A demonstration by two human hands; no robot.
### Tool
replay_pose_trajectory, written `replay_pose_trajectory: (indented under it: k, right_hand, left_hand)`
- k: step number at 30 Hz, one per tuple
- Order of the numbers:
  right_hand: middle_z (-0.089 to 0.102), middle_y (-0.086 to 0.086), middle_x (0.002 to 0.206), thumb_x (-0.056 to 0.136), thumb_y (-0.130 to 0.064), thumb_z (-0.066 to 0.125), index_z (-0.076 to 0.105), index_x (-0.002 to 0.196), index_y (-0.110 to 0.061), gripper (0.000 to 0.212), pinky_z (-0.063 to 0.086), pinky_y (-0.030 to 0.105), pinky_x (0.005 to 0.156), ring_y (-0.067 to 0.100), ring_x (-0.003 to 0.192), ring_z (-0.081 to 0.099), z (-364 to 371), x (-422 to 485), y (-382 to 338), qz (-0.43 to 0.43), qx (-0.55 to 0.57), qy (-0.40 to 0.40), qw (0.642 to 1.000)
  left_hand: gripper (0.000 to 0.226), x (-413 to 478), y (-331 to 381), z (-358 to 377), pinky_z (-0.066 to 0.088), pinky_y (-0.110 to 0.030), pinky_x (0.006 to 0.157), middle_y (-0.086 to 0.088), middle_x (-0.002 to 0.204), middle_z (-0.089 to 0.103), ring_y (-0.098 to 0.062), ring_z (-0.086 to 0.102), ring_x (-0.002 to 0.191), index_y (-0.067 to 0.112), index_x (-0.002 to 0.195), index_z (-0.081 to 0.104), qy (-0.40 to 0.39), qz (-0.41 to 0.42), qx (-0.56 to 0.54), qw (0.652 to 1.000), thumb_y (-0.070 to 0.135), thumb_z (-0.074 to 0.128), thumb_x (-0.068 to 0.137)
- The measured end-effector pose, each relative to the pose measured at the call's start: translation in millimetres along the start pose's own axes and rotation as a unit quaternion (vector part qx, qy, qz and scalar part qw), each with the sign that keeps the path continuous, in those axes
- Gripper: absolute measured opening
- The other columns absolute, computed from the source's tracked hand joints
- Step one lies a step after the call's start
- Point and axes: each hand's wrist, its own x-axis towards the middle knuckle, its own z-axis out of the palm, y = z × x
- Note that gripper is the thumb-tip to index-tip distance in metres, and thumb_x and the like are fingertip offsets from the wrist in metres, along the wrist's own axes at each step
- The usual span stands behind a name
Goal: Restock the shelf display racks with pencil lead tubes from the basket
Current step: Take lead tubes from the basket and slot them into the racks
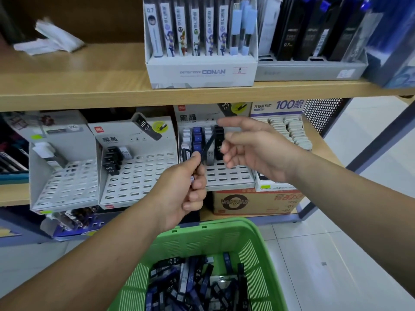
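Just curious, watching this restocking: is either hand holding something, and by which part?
The left hand pinches a dark lead tube by its lower end; the right hand holds nothing, fingers loose near its top.

White display box [201,75]: "DETECTIVE CONAN" on the front panel; the small tag beside it reads "2".
Leftmost pack [153,25] in that box: "0.7" at the top.
Black pack [288,39] in grey tray [303,71]: "0.7".
Middle rack header card [125,136]: "黑晶"; the pictured tube is marked "HB 0.7".
Black tube [110,169], same rack: "HB 0.7".
Right rack header card [197,113]: "黑晶"; the pictured tube shows "HB", the rest is cut off.
Far-right box header [278,106]: "大容量铅芯" and "100根".
Loose tube [174,261] in green basket [215,227]: "HB 0.7".
Cardboard carton [253,202]: inverted print, not legible.
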Motion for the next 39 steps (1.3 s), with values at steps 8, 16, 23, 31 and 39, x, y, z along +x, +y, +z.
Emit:
replay_pose_trajectory:
  k: [8,16,23,31,39]
  right_hand:
    - [0.063,0.013,0.113,0.101,-0.008,0.061,0.057,0.133,-0.005,0.032,0.061,0.037,0.067,0.025,0.077,0.070,2.6,6.0,12.5,0.019,-0.034,0.076,0.996]
    - [0.071,0.012,0.083,0.100,-0.001,0.060,0.063,0.110,0.000,0.010,0.062,0.034,0.068,0.024,0.073,0.069,6.6,11.1,7.5,-0.008,0.008,0.065,0.998]
    - [0.071,0.018,0.085,0.098,-0.002,0.063,0.065,0.101,-0.014,0.013,0.064,0.039,0.074,0.025,0.075,0.074,-12.5,23.5,11.3,-0.094,-0.275,0.180,0.940]
    - [0.069,0.013,0.080,0.093,0.003,0.066,0.063,0.089,-0.022,0.026,0.059,0.058,0.078,0.037,0.082,0.072,-18.6,34.7,30.2,-0.103,-0.330,0.179,0.921]
    - [0.060,-0.009,0.080,0.093,0.001,0.065,0.069,0.094,-0.021,0.023,0.048,0.025,0.078,0.009,0.077,0.059,-8.2,47.9,29.5,-0.160,-0.428,0.127,0.880]
  left_hand:
    - [0.042,-7.2,6.2,-1.7,0.012,-0.023,0.040,0.003,0.062,0.030,-0.011,0.022,0.045,0.014,0.095,0.049,-0.061,-0.012,-0.011,0.998,0.055,0.047,0.103]
    - [0.051,-5.0,2.3,-8.7,0.020,-0.022,0.039,0.003,0.061,0.034,-0.011,0.027,0.047,0.007,0.118,0.070,0.020,0.014,0.056,0.998,0.051,0.048,0.106]
    - [0.043,-6.8,6.9,-22.2,0.018,-0.023,0.043,0.002,0.060,0.032,-0.014,0.021,0.047,0.012,0.099,0.059,0.039,-0.024,0.059,0.997,0.049,0.036,0.103]
    - [0.015,-7.2,1.7,-30.1,0.041,-0.031,0.050,-0.001,0.062,0.048,-0.017,0.040,0.051,0.011,0.097,0.062,0.077,0.084,0.151,0.982,0.025,0.067,0.101]
    - [0.008,-11.1,5.2,-41.5,0.054,-0.031,0.063,0.002,0.069,0.069,-0.016,0.055,0.056,0.010,0.095,0.074,0.138,0.180,0.186,0.956,0.017,0.077,0.092]
